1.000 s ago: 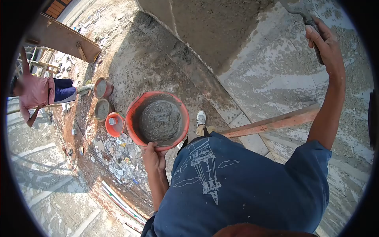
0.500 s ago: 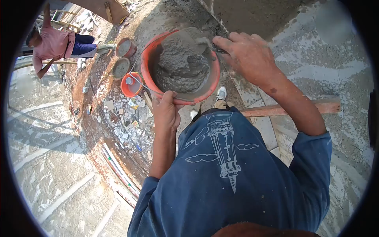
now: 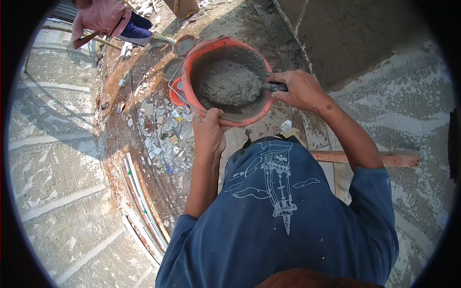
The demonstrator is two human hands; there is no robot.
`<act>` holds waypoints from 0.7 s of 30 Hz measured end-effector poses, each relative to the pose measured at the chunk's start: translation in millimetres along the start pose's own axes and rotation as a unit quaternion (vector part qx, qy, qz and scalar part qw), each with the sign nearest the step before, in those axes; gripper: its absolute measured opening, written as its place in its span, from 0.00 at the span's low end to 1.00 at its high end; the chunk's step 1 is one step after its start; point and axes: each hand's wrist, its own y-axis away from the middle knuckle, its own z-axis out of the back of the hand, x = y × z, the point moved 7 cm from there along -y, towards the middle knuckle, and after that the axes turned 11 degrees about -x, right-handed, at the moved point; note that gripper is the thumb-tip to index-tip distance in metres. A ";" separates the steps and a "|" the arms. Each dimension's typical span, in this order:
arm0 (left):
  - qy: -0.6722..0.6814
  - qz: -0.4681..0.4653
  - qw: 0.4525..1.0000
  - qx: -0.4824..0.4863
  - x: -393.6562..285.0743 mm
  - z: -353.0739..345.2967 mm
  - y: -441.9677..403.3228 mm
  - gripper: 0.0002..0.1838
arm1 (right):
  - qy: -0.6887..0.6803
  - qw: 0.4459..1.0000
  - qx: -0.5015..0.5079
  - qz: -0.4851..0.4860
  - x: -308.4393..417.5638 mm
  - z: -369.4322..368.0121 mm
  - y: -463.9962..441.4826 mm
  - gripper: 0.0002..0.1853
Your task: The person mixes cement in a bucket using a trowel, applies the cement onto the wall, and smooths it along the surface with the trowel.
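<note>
An orange bucket [image 3: 186, 79] with grey mortar smeared inside is tilted towards me. My left hand [image 3: 208, 134] grips its near rim, thumb over the edge. My right hand [image 3: 301, 91] is closed round the black handle of a trowel [image 3: 277, 87] at the bucket's right side. A heap of wet mortar [image 3: 233, 84] lies over the trowel's blade, inside the bucket; the blade itself is hidden beneath it. The bucket's wire handle [image 3: 174, 91] hangs off its left side.
Another person [image 3: 103, 21] in a pink shirt stands at the upper left, beside more buckets [image 3: 184, 45]. Rubble [image 3: 156, 139] and white pipes [image 3: 139, 201] lie on the ground at left. A wooden plank [image 3: 398, 159] is at right, below a wet mortar patch [image 3: 345, 43].
My right hand has moved down from the bucket's upper right rim, and the trowel now carries a mound of mortar. The view has shifted left, so the bucket appears further right.
</note>
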 end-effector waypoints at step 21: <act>0.142 0.059 0.962 -0.226 49.1 -68.0 -51.7 0.20 | -0.199 0.957 0.080 0.196 -76.7 99.8 -188.3 0.27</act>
